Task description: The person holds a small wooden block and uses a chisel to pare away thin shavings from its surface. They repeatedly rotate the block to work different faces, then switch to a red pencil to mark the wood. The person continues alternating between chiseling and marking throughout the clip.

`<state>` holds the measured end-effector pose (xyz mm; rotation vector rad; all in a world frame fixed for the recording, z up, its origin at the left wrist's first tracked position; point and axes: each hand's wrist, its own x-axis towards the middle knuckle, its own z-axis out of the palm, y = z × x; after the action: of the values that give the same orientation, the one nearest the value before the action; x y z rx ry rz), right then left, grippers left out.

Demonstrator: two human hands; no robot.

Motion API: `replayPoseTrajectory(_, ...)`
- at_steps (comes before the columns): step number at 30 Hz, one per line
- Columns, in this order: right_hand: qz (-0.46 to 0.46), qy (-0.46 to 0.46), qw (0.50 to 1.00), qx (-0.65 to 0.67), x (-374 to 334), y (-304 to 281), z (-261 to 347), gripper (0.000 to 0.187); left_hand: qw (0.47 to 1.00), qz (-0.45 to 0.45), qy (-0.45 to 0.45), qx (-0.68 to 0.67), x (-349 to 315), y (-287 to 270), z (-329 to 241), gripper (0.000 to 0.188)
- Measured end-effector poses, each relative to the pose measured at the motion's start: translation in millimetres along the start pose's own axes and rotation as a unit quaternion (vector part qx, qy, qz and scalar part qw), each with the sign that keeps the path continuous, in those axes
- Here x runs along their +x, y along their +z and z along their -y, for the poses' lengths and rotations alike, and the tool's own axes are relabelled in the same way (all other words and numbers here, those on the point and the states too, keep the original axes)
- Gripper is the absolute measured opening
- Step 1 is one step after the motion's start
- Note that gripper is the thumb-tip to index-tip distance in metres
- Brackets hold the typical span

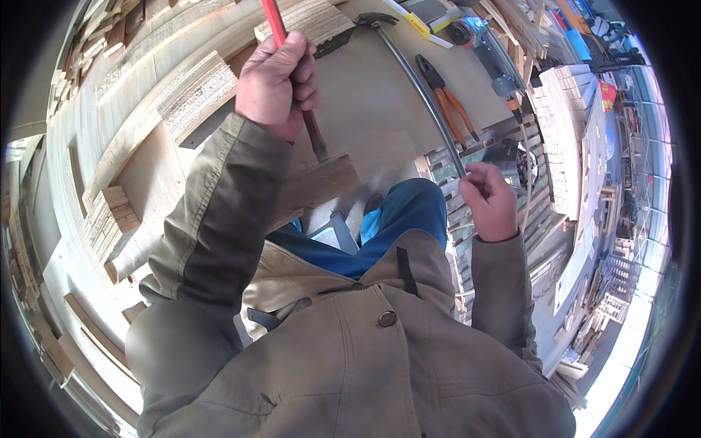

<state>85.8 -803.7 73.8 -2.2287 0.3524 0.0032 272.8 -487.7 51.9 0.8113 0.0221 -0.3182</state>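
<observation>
Here the right hand (488, 201) at four o'clock closes on the long metal bar (427, 95), the left hand (277, 84) at eleven clamps a red-handled tool (292, 80) over the wooden board (321, 186), seemingly mid-prying, needing steady leverage next.

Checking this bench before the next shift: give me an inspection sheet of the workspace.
Surface: wooden bench, boards laid across it.
Job's things: red-handled tool in left hand; hammer, handle end in right hand.
Clutter: pliers, power tool, wood block.
Grippers: both hands closed on tools.
Cables: thin cord beside right hand.
Surroundings: stacked timber on the right, planks on the left.
</observation>
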Motion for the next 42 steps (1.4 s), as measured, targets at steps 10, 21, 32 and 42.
replayPoseTrajectory(10, -0.002, -0.016, 1.000, 0.010, 40.7, 21.0, -1.8, 0.034, 0.997, 0.024, 0.015, -0.067, -7.9, 6.4, -4.7, 0.024)
replayPoseTrajectory(21, -0.019, 0.024, 1.000, 0.004, 28.7, 8.5, -29.4, 0.033, 1.000, 0.012, 0.000, -0.007, -12.2, 13.4, 5.9, 0.025)
replayPoseTrajectory(32, -0.015, 0.030, 0.999, -0.008, 32.1, 10.0, -27.9, 0.033, 0.999, 0.021, 0.025, 0.030, -15.1, 15.5, 5.0, 0.040)
replayPoseTrajectory(42, -0.023, 0.026, 0.999, -0.007, 34.3, 11.6, -26.0, 0.032, 1.000, 0.008, 0.017, 0.005, -13.5, 16.4, 6.2, 0.037)
